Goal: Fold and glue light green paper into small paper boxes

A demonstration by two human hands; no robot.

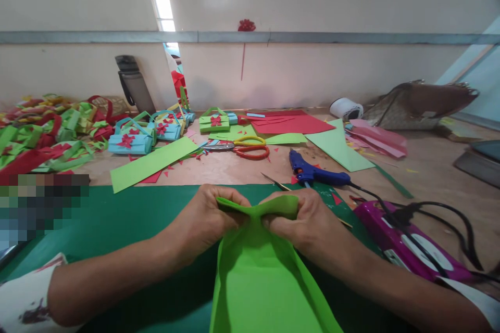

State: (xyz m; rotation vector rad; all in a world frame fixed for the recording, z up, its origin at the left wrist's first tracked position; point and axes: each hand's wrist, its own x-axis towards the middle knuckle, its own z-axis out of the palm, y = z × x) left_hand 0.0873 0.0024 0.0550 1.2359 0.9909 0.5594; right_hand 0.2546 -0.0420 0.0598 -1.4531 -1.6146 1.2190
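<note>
A bright green paper piece (269,291) stands over the green mat (156,270), its sides creased inward and its top edge bent where both hands hold it. My left hand (219,216) pinches the top edge on the left, thumb in front. On the right, my right hand (295,216) pinches the same edge, its thumb also in front. The fingertips of the two hands are a short gap apart. Just beyond my right hand lie a blue glue gun (318,173) and a pointed metal tool (275,182).
Red and yellow handled scissors (250,148), a light green strip (152,163) and red sheets (292,122) lie behind the mat. Small paper bags (130,141) crowd the left. At right are a magenta power strip (414,242) with cables and a brown bag (414,106).
</note>
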